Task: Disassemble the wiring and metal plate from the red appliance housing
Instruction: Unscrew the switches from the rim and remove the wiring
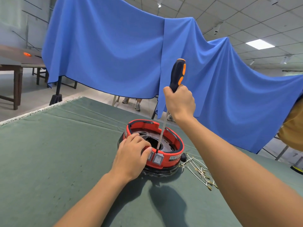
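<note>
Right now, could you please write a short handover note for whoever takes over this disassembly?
Right hand grips the screwdriver low on its handle, shaft upright, tip down inside the red housing near the front switches.
Left hand rests on the housing's front left rim, steadying it on the green table cover.
Done: a bundle of loose wires lies beside the housing.
Left: the metal plate is still inside.

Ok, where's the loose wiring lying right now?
In the head view, the wiring lies on the green table cover, just right of the red housing, beneath the right forearm.
</note>
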`<state>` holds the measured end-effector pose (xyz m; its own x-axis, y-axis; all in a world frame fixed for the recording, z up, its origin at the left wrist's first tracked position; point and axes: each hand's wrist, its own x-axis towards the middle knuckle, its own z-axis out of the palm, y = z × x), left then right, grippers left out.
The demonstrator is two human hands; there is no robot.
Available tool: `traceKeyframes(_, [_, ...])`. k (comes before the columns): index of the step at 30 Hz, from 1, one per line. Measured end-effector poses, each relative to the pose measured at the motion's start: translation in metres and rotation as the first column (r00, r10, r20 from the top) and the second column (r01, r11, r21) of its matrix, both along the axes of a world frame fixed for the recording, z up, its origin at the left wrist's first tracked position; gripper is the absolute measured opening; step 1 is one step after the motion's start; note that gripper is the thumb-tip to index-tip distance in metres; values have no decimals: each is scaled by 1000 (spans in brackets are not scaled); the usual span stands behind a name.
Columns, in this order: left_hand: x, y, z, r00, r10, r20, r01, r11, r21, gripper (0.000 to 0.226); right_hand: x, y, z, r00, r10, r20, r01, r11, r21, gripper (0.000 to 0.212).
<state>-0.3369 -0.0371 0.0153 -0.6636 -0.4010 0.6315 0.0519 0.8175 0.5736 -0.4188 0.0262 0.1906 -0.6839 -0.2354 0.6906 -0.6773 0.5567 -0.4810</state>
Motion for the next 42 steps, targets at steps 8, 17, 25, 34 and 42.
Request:
traceKeyframes(8, [0, 4, -1, 999, 4, -32, -4, 1000, 11, 24, -5, 11, -6, 1000, 4, 18, -1, 990, -140, 27])
traceKeyframes(17, [2, 3, 1, 998, -7, -70, 7, 1000, 2, 20, -14, 3, -10, 993, -118, 24, 117, 993, 32, 30])
traceKeyframes(25, [0, 3, 2, 998, -8, -70, 7, 1000, -7, 30, -17, -18, -78, 998, -41, 39, 30, 968, 249, 25])
traceKeyframes(34, [5, 6, 3, 999, 10, -39, -11, 1000, -26, 22, -1, 15, -19, 997, 69, 38, -61, 983, -171, 32])
traceKeyframes(42, [22, 29, 22, 999, 41, -31, -47, 979, -197, 3, 12, 73, -48, 994, 85, 65, -47, 893, -448, 32])
